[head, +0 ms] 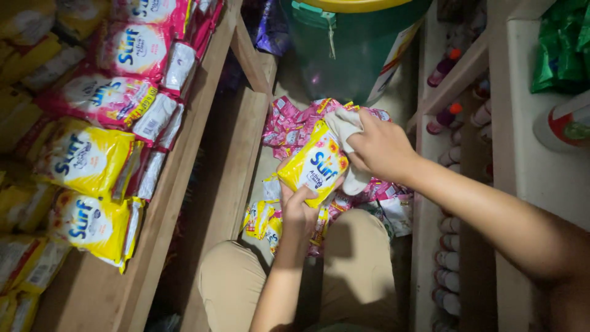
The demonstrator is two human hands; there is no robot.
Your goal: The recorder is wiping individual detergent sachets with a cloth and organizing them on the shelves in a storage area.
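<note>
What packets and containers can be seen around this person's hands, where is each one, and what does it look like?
Yellow packet: held in the left hand, flat pouch with blue lettering, wiped with a white cloth under the right hand.
Pink packets: heaped on the floor behind it.
Shelf packets: left, yellow and pink pouches in rows.
Green bucket: top centre, yellow lid.
Green packs: top right shelf.

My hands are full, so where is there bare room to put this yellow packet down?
Bare wood shows on the sloping plank between the packet shelf and the floor pile of sachets. The shelf's near corner is bare too. Crowded: the floor ahead, the bottle rack.
</note>
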